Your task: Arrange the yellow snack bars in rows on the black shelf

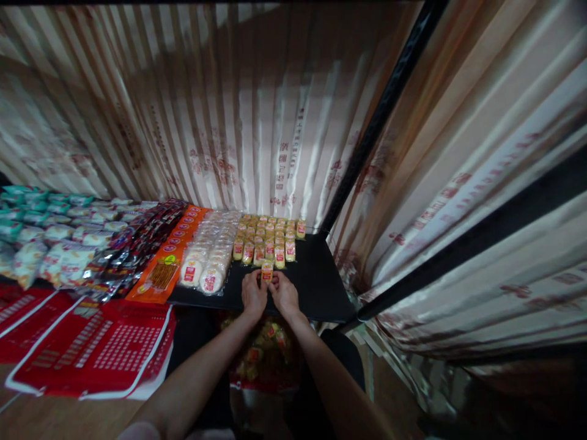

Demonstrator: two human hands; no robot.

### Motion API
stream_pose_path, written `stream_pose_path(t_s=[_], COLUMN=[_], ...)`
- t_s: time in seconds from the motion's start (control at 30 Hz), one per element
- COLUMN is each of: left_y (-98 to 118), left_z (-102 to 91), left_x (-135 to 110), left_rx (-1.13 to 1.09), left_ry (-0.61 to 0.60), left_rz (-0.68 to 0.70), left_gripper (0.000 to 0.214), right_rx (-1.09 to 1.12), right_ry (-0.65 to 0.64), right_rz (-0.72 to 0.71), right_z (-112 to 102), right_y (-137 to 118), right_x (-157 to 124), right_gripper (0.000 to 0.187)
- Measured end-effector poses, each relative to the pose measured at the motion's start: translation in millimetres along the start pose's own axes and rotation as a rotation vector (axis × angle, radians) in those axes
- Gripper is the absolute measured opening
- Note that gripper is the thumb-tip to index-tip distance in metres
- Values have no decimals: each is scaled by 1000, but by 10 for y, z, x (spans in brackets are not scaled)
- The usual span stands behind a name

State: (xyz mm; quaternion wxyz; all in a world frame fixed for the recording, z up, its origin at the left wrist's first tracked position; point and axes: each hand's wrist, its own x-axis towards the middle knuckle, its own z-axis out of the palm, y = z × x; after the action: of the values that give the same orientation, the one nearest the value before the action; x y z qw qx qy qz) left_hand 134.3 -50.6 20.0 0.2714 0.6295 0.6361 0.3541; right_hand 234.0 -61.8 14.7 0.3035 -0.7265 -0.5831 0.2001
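The left hand and right hand pinch one yellow snack packet between them, probably to keep it straight, at six o'clock from the yellow packet rows, set close on the black shelf, maybe to save room.

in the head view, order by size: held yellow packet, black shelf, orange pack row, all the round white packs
1. Black shelf
2. Orange pack row and round white packs: too alike to rank
3. Held yellow packet
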Motion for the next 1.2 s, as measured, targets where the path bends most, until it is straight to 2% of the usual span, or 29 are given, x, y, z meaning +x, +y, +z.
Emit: stream_pose_path(t_s=[0.43, 0.67, 0.87, 1.07, 1.2], left_y=[20, 0, 3, 51, 66], left_z=[194, 259, 274, 254, 247], left_x=[321, 372, 380, 372, 351], left_rx=[16, -38, -73, 80, 205], left_ry=[-14, -3, 7, -12, -21], left_rz=[-15, 0, 48, 74, 128], left_gripper=[28, 29, 29, 22, 19], right_rx=[-208, -76, -58, 8, 91], right_ry=[165, 207, 235, 214, 316], right_rz=[14, -4, -19, -24, -45], right_z=[79, 172, 197, 166, 173], right_y=[-25, 96, 152, 132, 163], right_x=[248, 283, 275, 265, 263], right_gripper=[13, 14, 15, 20, 27])
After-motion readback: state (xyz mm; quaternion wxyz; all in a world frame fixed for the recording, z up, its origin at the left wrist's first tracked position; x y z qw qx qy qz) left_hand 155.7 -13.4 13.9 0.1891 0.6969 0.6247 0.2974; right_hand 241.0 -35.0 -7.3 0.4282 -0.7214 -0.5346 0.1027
